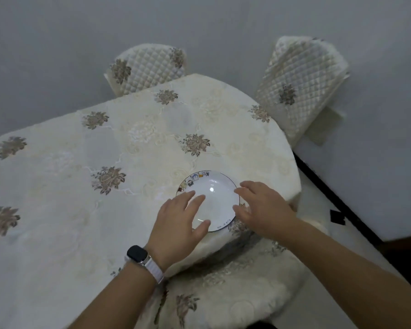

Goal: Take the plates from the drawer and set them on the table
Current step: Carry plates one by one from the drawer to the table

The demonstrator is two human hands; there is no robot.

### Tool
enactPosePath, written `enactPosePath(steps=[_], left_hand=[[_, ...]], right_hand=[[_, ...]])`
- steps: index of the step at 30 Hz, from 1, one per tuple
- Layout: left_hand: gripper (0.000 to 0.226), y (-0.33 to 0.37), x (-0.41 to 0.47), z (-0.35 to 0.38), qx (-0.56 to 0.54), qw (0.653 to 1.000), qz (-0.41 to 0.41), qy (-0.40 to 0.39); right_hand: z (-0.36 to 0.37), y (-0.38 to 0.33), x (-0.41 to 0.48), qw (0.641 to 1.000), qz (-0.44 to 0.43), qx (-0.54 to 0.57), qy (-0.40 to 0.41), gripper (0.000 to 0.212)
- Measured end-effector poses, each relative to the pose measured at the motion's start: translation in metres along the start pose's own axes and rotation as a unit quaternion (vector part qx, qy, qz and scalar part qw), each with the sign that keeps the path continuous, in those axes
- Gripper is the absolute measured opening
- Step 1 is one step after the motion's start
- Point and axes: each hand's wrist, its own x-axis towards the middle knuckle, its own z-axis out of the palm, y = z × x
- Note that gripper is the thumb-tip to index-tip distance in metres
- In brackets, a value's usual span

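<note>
White plate (210,200) with a cartoon-printed rim lies flat on the bench (57,186), close to its rounded corner at 4 o'clock. Wide bare cloth extends toward 9 o'clock. Left hand (180,224) open, fingers spread over the plate; right hand (263,210) open beside its rim. Quilted chair backs (150,67) at 12 and 1 o'clock. Cloth embroidered, cream, floral.

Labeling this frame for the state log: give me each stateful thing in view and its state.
plate: right side up, flat on the table, empty, near the table's edge
left hand: open, fingers spread over the plate's near-left rim
right hand: open, fingers at the plate's right rim
tablecloth: spread flat over the table
two chairs: covered, pushed in at the far side
</note>
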Motion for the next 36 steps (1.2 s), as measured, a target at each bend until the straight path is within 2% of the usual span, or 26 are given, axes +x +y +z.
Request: enactPosePath(steps=[9,12,16,20,25,29,33,36], left_hand=[[0.049,0.035,-0.021,-0.012,-0.017,0.987,0.156,-0.011],[0.046,0.062,-0.021,-0.007,-0.027,0.978,0.206,-0.017],[0.042,0.114,-0.025,0.004,-0.032,0.956,0.290,-0.036],[0.045,0.177,-0.035,0.016,-0.022,0.922,0.381,-0.061],[0.044,0.273,-0.077,0.034,-0.017,0.869,0.487,-0.090],[0.045,0.354,-0.139,0.046,-0.013,0.820,0.561,-0.113],[0.048,0.429,-0.219,0.055,-0.010,0.769,0.623,-0.141],[0.051,0.476,-0.280,0.062,-0.014,0.729,0.668,-0.148]], right_hand=[[-0.011,-0.038,-0.113,0.990,0.136,-0.048,0.009,0.042],[-0.024,-0.033,-0.149,0.981,0.186,-0.054,0.025,0.049],[-0.037,-0.026,-0.209,0.960,0.267,-0.076,0.047,0.046],[-0.052,-0.021,-0.282,0.933,0.345,-0.075,0.065,0.049],[-0.064,-0.022,-0.403,0.879,0.460,-0.073,0.103,0.054],[-0.065,-0.038,-0.505,0.834,0.531,-0.065,0.136,0.067],[-0.058,-0.062,-0.608,0.785,0.594,-0.061,0.166,0.053],[-0.052,-0.085,-0.680,0.745,0.635,-0.059,0.193,0.050]])
